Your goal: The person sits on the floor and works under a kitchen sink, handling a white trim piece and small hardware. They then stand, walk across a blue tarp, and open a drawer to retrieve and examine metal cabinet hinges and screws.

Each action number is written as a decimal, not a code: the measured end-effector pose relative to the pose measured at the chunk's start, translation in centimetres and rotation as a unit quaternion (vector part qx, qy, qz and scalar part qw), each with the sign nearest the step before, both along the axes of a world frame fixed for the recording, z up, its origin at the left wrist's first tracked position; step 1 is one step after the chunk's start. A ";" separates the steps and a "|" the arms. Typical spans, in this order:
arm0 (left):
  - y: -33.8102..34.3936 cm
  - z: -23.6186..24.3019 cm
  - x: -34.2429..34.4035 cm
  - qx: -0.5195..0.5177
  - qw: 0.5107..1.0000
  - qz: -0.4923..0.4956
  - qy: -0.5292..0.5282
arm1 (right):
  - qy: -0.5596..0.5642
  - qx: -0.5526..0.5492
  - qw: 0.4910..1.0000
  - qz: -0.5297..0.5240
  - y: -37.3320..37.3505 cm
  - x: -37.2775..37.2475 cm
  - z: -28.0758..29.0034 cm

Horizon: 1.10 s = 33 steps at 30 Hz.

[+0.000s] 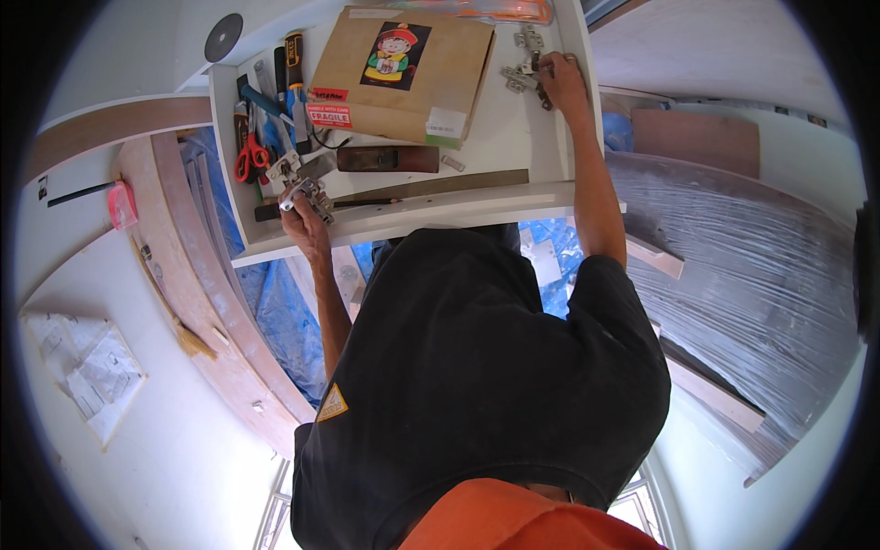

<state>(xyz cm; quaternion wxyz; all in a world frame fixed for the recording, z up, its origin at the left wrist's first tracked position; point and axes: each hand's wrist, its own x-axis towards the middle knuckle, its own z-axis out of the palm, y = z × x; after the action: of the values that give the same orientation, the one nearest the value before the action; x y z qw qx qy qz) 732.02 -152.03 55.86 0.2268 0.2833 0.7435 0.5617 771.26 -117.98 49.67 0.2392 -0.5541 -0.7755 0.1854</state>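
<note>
My left hand [304, 225] is closed around several metal cabinet hinges [302, 183] at the front left of a white open drawer [394, 215]. My right hand [563, 84] reaches into the drawer's right end, its fingers closed on a metal hinge [544, 84]. Beside those fingers lie more hinges [529, 38], spread on the drawer bottom. Between my hands sits a flat cardboard box [348, 69] with a cartoon picture and red labels. A dark wooden hand plane [389, 159] rests in front of it, close to my left hand, as do red-handled scissors [251, 158].
Hand tools with dark and orange handles [293, 60] crowd the drawer's left side. A pencil [367, 201] and a long flat strip [458, 186] lie along its front. Plastic-wrapped panels [733, 238] stand at right; blue sheeting [280, 312] and long boards [183, 247] are at left.
</note>
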 end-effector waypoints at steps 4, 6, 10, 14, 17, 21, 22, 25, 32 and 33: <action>0.1 0.0 0.0 0.005 1.000 0.000 0.005 | 0.003 -0.009 1.000 -0.002 0.1 -0.1 0.0; 0.1 -0.1 0.1 0.017 1.000 -0.002 0.012 | 0.005 -0.010 1.000 -0.003 0.1 -0.1 0.0; 0.0 -0.1 0.1 0.012 1.000 0.006 0.013 | 0.006 -0.014 1.000 -0.002 0.0 0.0 0.0; 0.0 -0.1 0.0 0.014 1.000 0.003 0.010 | 0.001 -0.015 1.000 -0.001 0.1 0.0 -0.1; 0.0 -0.1 0.1 0.021 1.000 0.003 0.008 | 0.012 -0.026 1.000 -0.005 0.3 0.0 -0.1; 0.0 -0.1 0.0 0.015 1.000 0.002 0.005 | 0.046 0.003 0.999 0.000 0.6 0.1 -0.1; 0.0 -0.1 0.0 0.004 1.000 0.008 -0.003 | 0.050 0.013 0.999 0.007 0.7 0.2 -0.2; -0.1 -0.2 -0.1 0.001 1.000 0.004 0.016 | 0.033 0.041 0.999 0.014 1.0 0.3 -0.2; 0.0 -0.1 -0.1 0.007 1.000 -0.006 0.013 | 0.161 0.132 0.978 -0.008 2.0 0.0 2.5; -0.1 0.0 -0.1 0.005 1.000 -0.006 0.018 | 0.167 0.153 0.974 -0.026 2.0 0.3 3.3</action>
<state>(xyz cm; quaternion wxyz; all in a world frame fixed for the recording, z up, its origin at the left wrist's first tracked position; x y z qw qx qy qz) 731.93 -152.09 55.83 0.2155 0.2992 0.7428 0.5589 771.51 -116.02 52.96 0.4521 -0.4917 -0.7292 0.1487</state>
